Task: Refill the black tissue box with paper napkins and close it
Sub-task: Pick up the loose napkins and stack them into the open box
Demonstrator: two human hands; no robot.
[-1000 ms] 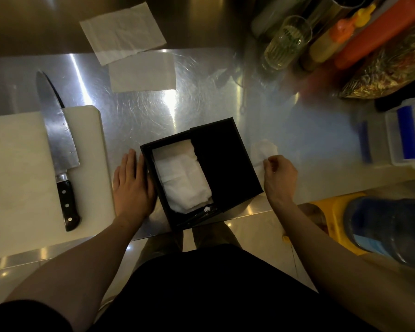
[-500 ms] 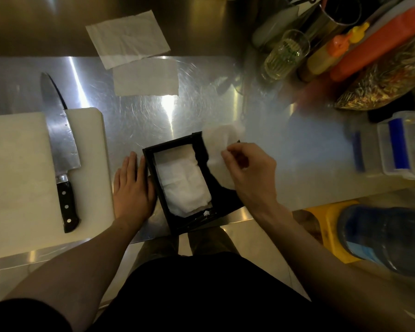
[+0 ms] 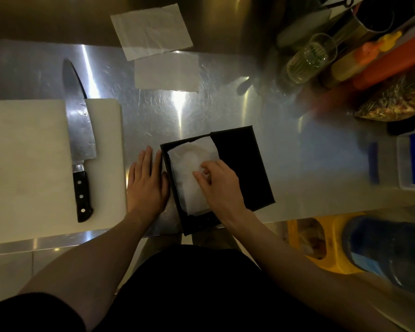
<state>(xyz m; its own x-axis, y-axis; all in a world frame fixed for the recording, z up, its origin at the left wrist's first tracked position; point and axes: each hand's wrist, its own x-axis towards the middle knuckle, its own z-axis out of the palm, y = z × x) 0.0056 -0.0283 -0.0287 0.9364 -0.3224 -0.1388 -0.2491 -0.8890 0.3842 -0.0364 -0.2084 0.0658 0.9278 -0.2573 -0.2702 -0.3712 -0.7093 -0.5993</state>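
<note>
The black tissue box (image 3: 244, 168) lies at the front edge of the steel counter, its left part uncovered and its black lid slid over the right part. White paper napkins (image 3: 188, 161) fill the uncovered part. My right hand (image 3: 219, 185) rests on top of the napkins, fingers bent and pressing a napkin down into the box. My left hand (image 3: 146, 185) lies flat on the counter, palm down, touching the box's left wall. Two more napkins lie farther back: one (image 3: 167, 70) flat on the counter, another (image 3: 151, 29) against the back wall.
A white cutting board (image 3: 29, 164) with a large black-handled knife (image 3: 80, 144) sits to the left. At the back right stand a glass (image 3: 309, 58), sauce bottles (image 3: 369, 56) and a food bag (image 3: 398, 97). A plastic container with blue clips (image 3: 410, 161) is at the right.
My right hand picked a napkin up from right of the box, carried it left over the lid and laid it in the uncovered part. The left hand stayed put.
</note>
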